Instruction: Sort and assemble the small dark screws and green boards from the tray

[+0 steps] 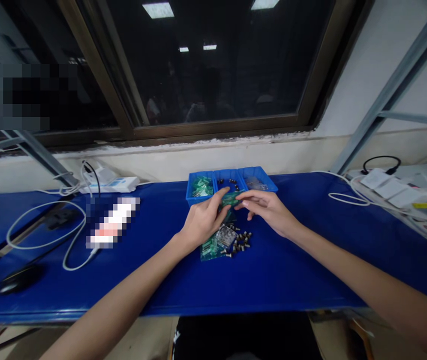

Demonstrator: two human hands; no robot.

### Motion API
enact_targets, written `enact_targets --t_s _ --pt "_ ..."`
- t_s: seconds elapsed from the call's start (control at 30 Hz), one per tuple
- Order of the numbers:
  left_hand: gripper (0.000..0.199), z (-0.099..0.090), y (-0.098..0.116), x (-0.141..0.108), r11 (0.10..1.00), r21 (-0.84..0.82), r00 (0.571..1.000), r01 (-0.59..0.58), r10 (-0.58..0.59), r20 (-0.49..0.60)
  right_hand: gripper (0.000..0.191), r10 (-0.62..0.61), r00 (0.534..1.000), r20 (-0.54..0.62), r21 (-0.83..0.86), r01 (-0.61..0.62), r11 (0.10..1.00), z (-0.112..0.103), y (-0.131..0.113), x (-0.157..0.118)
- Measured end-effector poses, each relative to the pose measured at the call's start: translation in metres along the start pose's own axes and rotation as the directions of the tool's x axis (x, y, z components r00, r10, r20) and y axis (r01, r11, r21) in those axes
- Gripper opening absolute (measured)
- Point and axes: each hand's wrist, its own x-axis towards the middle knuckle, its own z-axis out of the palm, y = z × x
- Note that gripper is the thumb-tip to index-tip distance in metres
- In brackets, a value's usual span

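Packet (229,199), green and seemingly filmy, sits between left hand (199,221) and right hand (269,209) above the worktop (292,275), each grip narrow on it; likely light, soft and slippery (any contents may shift), best pinched at its edges.

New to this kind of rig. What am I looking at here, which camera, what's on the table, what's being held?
No machine: these are a person's bare hands, seen by one head-worn camera looking forward and down. The left hand and right hand hold a small green packet between their fingers. On the blue table, below them, lie green packets, a clear packet and loose dark-and-silver pieces. Beyond sit blue bins; a black mouse is far left.
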Motion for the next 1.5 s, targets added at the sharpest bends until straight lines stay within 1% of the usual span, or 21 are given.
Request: enact_targets --t_s 0.07,0.2,0.33,0.4,0.5,0.6,0.7,0.77,0.87,0.93,1.0,1.07,1.13,1.2,1.27,1.33,1.4,1.47,1.5 --pt "0.049 -0.001 0.001 0.0 1.0 -0.001 1.0 0.024 -0.024 -0.004 0.025 0.004 1.0 0.002 0.001 -0.004 1.0 0.0 0.002 0.0" --pt "0.037 -0.005 0.001 0.002 1.0 0.011 0.998 -0.013 0.012 0.064 0.032 0.025 0.999 -0.025 0.011 -0.025 1.0 0.001 0.005 -0.001" --pt "0.037 -0.008 -0.007 0.004 0.999 0.005 0.994 -0.031 0.031 0.106 0.033 0.068 0.997 -0.036 -0.005 -0.068 0.998 0.0 0.006 0.0" --pt "0.033 -0.01 -0.011 0.004 0.999 0.004 0.992 -0.054 0.054 0.118 0.032 0.088 0.996 -0.028 -0.022 -0.089 0.996 0.001 0.005 0.0" --pt "0.023 -0.011 -0.014 0.005 0.996 0.021 0.992 -0.086 0.084 0.092 0.031 0.097 0.995 -0.014 -0.073 -0.098 0.992 0.003 0.005 0.0" --pt "0.02 -0.012 -0.011 0.006 0.997 0.005 0.996 -0.076 0.076 0.044 0.028 0.087 0.996 0.022 -0.148 -0.082 0.985 0.005 0.005 -0.001" --pt "0.018 -0.009 -0.007 0.005 0.998 -0.05 0.998 -0.042 0.043 0.034 0.023 0.056 0.998 0.022 -0.247 -0.048 0.968 0.005 0.004 -0.002" --pt "0.019 -0.006 -0.004 0.003 0.993 -0.117 1.0 0.004 -0.001 0.026 0.024 0.03 1.0 0.008 -0.314 -0.026 0.949 0.004 0.004 -0.003" --pt "0.035 -0.001 0.0 0.001 0.969 -0.232 0.997 0.08 -0.076 0.027 0.033 0.016 1.0 -0.026 -0.359 -0.025 0.933 0.003 0.005 -0.002" --pt "0.042 0.001 0.002 0.001 0.951 -0.293 0.995 0.096 -0.092 0.025 0.035 0.02 0.998 -0.055 -0.328 -0.037 0.944 0.002 0.005 -0.001" --pt "0.035 0.003 0.004 0.003 0.936 -0.338 0.995 0.099 -0.104 0.005 0.035 0.036 0.997 -0.062 -0.28 -0.052 0.959 0.003 0.005 -0.001" --pt "0.027 0.002 0.003 0.006 0.918 -0.376 0.99 0.124 -0.141 -0.018 0.031 0.061 0.997 -0.04 -0.24 -0.069 0.968 0.004 0.005 -0.001" --pt "0.024 -0.002 -0.002 0.01 0.894 -0.415 0.978 0.168 -0.205 -0.047 0.022 0.093 0.996 -0.007 -0.21 -0.092 0.973 0.005 0.005 -0.001" --pt "0.025 -0.009 -0.013 0.015 0.874 -0.437 0.954 0.212 -0.282 -0.101 0.02 0.12 0.993 0.02 -0.198 -0.114 0.974 0.005 0.006 -0.001" --pt "0.027 -0.017 -0.029 0.018 0.875 -0.419 0.921 0.244 -0.344 -0.183 0.021 0.149 0.987 0.055 -0.223 -0.134 0.966 0.003 0.007 -0.001" --pt "0.028 -0.022 -0.048 0.019 0.891 -0.357 0.906 0.281 -0.369 -0.208 0.019 0.186 0.978 0.096 -0.275 -0.153 0.949 0.001 0.009 -0.001" --pt "0.031 -0.024 -0.064 0.016 0.902 -0.26 0.904 0.345 -0.394 -0.167 0.019 0.221 0.966 0.137 -0.329 -0.167 0.93 -0.001 0.01 -0.001" --pt "0.027 -0.022 -0.073 0.012 0.928 -0.054 0.927 0.369 -0.372 -0.048 0.019 0.243 0.955 0.172 -0.373 -0.165 0.913 -0.002 0.01 -0.001" --pt "0.024 -0.021 -0.075 0.01 0.926 0.056 0.928 0.373 -0.373 -0.024 0.02 0.247 0.951 0.185 -0.392 -0.159 0.906 -0.002 0.009 -0.001"
